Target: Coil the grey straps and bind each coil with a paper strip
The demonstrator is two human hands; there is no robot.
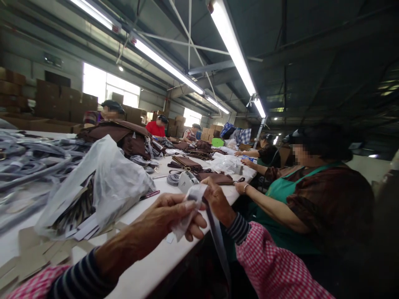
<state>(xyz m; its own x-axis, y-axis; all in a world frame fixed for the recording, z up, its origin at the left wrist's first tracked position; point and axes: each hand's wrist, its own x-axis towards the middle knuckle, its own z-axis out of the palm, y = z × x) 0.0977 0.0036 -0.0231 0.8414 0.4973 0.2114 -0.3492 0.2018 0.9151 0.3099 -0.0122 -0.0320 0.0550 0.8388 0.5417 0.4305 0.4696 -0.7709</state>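
Observation:
In front of me, over the edge of the white table (137,265), my left hand (170,214) pinches a piece of clear plastic film (196,193) between thumb and fingers. My right hand (216,201) is closed at the film's other side, touching my left fingertips. From below the right hand a long grey strap (220,245) hangs past the table edge; its upper end is hidden by the hand. Just beyond the hands lie a white roll-like item (187,180) and a coiled grey strap (173,179).
Left, a plastic bag (118,174) holds thin strips, near loose cardboard pieces (40,253) and a heap of wrapped straps (31,166). Brown bags (118,133) lie piled farther back. At my right a co-worker in a green apron (280,199) reaches over the table; others sit beyond.

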